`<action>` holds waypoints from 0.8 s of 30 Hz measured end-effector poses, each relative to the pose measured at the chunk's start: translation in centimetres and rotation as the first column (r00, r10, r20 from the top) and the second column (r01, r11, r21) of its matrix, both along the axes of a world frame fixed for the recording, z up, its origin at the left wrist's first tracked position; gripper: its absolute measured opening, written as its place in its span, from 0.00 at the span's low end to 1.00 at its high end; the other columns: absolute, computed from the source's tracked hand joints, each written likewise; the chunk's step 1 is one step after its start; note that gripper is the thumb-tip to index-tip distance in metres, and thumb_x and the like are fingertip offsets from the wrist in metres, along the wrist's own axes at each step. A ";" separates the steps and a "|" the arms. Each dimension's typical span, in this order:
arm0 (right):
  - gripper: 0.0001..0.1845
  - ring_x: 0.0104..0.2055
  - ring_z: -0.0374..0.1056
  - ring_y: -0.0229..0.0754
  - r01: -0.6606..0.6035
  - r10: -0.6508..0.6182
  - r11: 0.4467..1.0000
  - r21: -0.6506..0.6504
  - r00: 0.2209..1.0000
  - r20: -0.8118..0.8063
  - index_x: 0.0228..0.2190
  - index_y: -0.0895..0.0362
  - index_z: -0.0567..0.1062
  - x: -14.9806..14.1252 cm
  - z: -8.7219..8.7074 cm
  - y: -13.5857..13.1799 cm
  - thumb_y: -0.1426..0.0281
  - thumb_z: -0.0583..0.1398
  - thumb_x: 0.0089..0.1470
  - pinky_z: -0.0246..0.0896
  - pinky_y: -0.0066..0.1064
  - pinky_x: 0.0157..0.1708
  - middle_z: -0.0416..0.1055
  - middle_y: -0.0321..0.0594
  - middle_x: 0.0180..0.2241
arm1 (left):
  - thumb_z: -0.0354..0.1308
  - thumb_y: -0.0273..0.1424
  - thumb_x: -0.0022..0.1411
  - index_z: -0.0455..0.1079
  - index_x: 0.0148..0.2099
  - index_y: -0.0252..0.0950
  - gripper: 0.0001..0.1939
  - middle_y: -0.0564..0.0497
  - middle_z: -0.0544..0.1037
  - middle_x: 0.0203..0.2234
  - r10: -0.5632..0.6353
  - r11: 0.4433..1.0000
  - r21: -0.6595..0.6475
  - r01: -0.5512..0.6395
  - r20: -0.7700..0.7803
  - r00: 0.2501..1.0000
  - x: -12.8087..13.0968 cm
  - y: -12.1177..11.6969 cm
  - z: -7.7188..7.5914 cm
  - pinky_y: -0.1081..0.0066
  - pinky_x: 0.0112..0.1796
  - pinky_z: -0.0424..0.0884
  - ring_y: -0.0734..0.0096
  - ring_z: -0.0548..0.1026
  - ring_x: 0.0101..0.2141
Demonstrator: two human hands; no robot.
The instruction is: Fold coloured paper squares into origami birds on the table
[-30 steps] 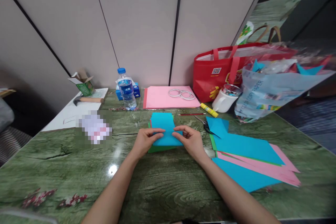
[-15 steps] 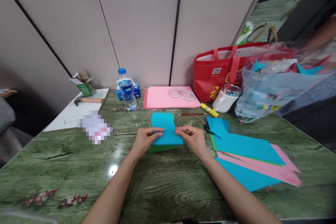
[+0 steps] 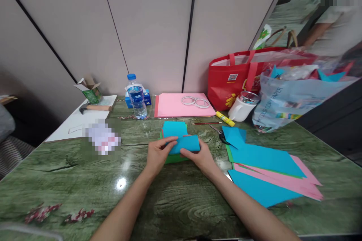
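Observation:
Between my two hands is a blue sheet of paper (image 3: 188, 144), bent over into a narrow strip and tilted up off the stack. My left hand (image 3: 158, 153) pinches its left end between thumb and fingers. At the other end my right hand (image 3: 201, 154) grips it, thumb on the near face and fingers behind. Underneath and just beyond lies a stack of cut paper (image 3: 174, 128), blue on top with green and red edges showing. Its nearer part is partly hidden by the held sheet and my hands.
To the right lie scissors (image 3: 223, 137) and loose blue and pink sheets (image 3: 266, 158). Behind are a pencil (image 3: 206, 123), glue stick (image 3: 225, 118), white mug (image 3: 243, 106), pink paper (image 3: 172, 105) and water bottle (image 3: 137, 98). A hammer (image 3: 96, 107) lies left. Another person (image 3: 336, 34) stands beyond the bags.
The blue sheet, lower and flatter before, is now lifted and turned in my hands. My right hand has shifted left and down, around its end. A person has come into view at the upper right.

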State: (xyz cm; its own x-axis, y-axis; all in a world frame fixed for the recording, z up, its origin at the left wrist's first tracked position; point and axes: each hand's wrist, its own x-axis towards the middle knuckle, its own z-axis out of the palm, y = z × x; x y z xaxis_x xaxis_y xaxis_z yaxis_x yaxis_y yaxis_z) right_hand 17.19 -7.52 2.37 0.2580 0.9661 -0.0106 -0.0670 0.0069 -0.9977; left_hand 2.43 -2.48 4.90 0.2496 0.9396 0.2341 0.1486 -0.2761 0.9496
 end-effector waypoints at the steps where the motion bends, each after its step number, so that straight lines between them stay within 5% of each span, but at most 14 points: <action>1: 0.27 0.25 0.71 0.45 0.013 -0.013 1.000 -0.013 1.000 0.007 0.36 0.58 0.70 0.0 0.0 0.0 0.60 0.68 0.33 0.70 0.35 0.26 0.73 0.38 0.26 | 0.61 0.31 0.50 0.78 0.34 0.37 0.08 0.51 0.81 0.31 0.001 1.000 0.006 -0.001 -0.003 1.000 0.1 -0.1 -0.1 0.70 0.35 0.71 0.65 0.76 0.31; 15: 0.18 0.21 0.69 0.42 0.108 -0.107 0.994 -0.006 0.989 0.100 0.22 0.59 0.72 0.4 -0.3 0.1 0.59 0.69 0.32 0.64 0.31 0.22 0.74 0.38 0.19 | 0.61 0.31 0.50 0.78 0.35 0.38 0.08 0.51 0.81 0.30 0.024 1.000 -0.018 -0.023 0.014 1.000 0.2 -0.1 -0.3 0.70 0.33 0.72 0.65 0.76 0.31; 24: 0.20 0.24 0.69 0.40 0.033 -0.027 0.998 0.050 0.994 -0.102 0.28 0.58 0.73 0.9 -0.7 0.5 0.59 0.69 0.34 0.66 0.31 0.26 0.74 0.38 0.23 | 0.62 0.32 0.50 0.78 0.35 0.38 0.09 0.51 0.81 0.30 0.072 0.997 -0.035 -0.071 0.023 0.997 -0.4 0.5 -0.2 0.72 0.30 0.70 0.67 0.75 0.28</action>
